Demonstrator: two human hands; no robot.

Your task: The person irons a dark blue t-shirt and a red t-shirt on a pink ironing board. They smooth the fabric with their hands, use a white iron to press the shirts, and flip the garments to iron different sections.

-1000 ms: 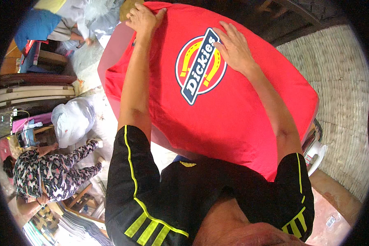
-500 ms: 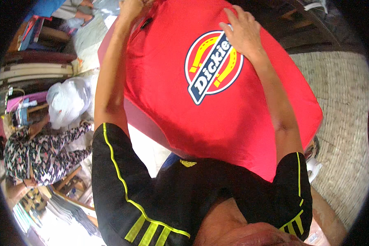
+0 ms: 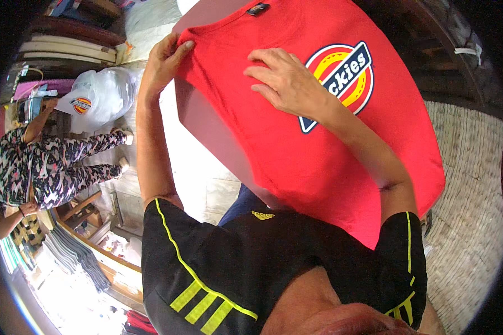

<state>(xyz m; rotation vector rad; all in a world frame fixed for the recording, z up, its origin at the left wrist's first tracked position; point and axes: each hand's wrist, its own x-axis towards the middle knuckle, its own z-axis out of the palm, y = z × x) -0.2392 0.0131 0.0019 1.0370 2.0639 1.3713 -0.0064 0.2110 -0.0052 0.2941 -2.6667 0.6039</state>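
A red T-shirt with a round printed emblem lies spread over a mauve board. A dark neck label shows near its collar at the far edge. My left hand pinches the shirt's far left edge between thumb and curled fingers. Over the shirt, beside the emblem's left side, my right hand has its fingers apart and holds nothing. Whether its fingertips touch the cloth I cannot tell. My right forearm covers part of the emblem's lower side.
At the left, a person in patterned clothes reaches toward a white piece with a round emblem, beside a clear plastic bag. Stacked folded cloths lie at lower left. Dark wooden structure stands far right, above a pale slatted surface.
My left hand has come nearer, down the shirt's left edge. My right hand has moved left off the emblem. The collar label now shows, and the other person's white piece has come into sight.
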